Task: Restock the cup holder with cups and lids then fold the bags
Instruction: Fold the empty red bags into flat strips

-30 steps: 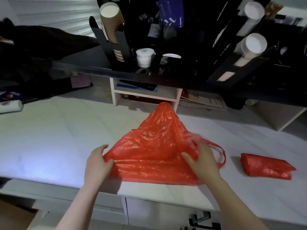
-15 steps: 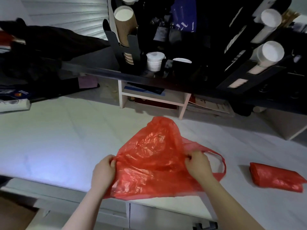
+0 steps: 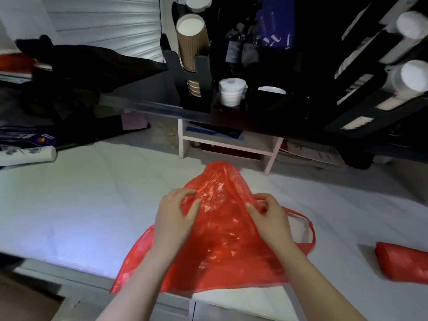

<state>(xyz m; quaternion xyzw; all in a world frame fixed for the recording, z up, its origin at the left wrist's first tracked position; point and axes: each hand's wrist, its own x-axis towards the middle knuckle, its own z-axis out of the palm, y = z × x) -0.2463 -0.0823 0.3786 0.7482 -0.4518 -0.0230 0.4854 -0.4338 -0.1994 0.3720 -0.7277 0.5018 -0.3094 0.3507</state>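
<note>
Behind the left hand (image 3: 176, 220), red bag (image 3: 223, 230) partly hidden.

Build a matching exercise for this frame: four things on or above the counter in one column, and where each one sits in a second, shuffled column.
Things
1. loose red bag
2. folded red bag
3. brown ribbed cups
4. short white stack

Places
A. lying alone on the counter, far right
B. in the tall slot of the black holder
C. pinched by the left hand and right hand, near edge hanging over the counter's front
D. just right of the black holder's base

Pairs: 1-C, 2-A, 3-B, 4-D
</note>
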